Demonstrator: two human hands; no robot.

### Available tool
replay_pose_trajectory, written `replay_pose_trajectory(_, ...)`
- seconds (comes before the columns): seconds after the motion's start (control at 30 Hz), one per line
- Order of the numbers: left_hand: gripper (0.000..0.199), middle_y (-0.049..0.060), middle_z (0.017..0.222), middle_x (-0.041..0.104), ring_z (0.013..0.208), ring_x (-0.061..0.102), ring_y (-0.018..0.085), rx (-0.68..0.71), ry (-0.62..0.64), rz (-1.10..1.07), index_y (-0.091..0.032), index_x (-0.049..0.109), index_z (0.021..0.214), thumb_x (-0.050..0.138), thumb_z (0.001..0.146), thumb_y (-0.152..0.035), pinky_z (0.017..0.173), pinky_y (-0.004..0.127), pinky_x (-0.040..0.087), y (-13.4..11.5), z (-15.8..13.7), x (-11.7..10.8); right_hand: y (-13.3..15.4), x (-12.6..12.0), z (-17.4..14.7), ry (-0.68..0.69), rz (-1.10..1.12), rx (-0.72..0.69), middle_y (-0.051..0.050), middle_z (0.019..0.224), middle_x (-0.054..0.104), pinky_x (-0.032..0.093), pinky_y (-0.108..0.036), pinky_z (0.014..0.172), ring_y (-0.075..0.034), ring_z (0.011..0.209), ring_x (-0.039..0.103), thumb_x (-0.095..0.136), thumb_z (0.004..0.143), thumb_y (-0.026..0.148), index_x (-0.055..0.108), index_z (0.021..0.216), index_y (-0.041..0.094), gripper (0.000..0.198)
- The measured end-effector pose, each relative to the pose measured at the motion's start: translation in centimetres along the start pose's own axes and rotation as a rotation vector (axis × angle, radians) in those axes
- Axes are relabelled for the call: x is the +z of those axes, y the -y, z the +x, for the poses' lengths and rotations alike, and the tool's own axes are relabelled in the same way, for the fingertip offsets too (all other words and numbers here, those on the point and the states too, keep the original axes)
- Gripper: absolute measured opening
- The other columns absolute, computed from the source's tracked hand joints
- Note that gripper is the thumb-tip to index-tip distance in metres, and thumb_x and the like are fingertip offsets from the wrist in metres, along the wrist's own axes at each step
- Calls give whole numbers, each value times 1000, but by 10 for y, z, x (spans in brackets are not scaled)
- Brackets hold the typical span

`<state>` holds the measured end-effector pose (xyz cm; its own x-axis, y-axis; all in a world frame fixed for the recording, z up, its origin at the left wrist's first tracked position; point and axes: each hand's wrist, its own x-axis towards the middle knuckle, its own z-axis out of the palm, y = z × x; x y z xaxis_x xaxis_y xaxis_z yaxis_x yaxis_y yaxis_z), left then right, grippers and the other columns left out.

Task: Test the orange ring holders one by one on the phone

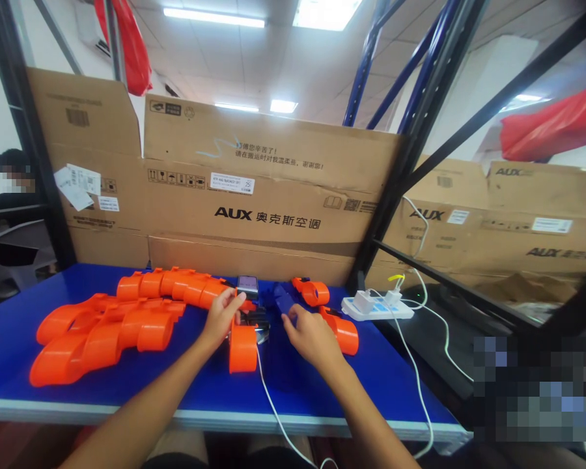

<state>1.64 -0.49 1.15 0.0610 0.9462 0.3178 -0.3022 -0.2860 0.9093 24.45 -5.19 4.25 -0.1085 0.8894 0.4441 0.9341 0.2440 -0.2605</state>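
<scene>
My left hand [223, 317] is closed, thumb and fingers pinching the upper end of an orange plastic ring-shaped piece [243, 350]. Right behind that piece lies a dark, shiny device [260, 329], partly covered, with a white cable running from its area towards me. My right hand [314, 335] has its fingers curled together at the near end of a dark blue item [284, 301]; whether they grip it or something small is hidden. Beside that hand rest an orange ring piece [344, 333] and, farther back, another orange ring [314, 292].
Rows of nested orange rings [100, 342] cover the table's left side, with another row [170, 285] behind. A small device with a screen [247, 284] stands at the back. On the right, a white power strip [377, 307] trails cables. Cardboard [268, 189] walls the far edge, beside a black post [395, 176].
</scene>
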Motion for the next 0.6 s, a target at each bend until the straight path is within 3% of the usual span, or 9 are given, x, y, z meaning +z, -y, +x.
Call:
replay_pose_trajectory(0.1,44,1,65,66,40,51,10,-1,-5,-4,-17,63,88,73,75,-58,42,22,33,0,0,1,20,-7,6,46,199,-201,-2,71,69,37,-25,55,-19,64,65,56,95,42,66,113,22,29)
replay_pose_trajectory(0.2,44,-1,63,63,39,50,9,8,-6,-4,-17,61,90,73,75,-57,42,22,33,0,0,2,37,-3,18,0,293,-287,-4,91,74,45,-26,65,-20,79,68,60,92,42,63,126,23,39)
replay_pose_trajectory(0.4,43,-3,61,62,40,51,10,-72,9,-103,-18,62,92,72,76,-57,42,22,36,1,0,4,42,25,42,-179,328,-385,-9,100,75,52,-30,76,-21,85,69,60,90,35,64,125,18,40)
replay_pose_trajectory(0.6,43,-3,60,60,39,50,9,-93,47,-68,-18,64,94,72,77,-56,41,22,36,4,-1,8,35,41,37,-234,316,-406,-9,89,74,51,-28,70,-19,72,67,55,89,29,65,120,16,34)
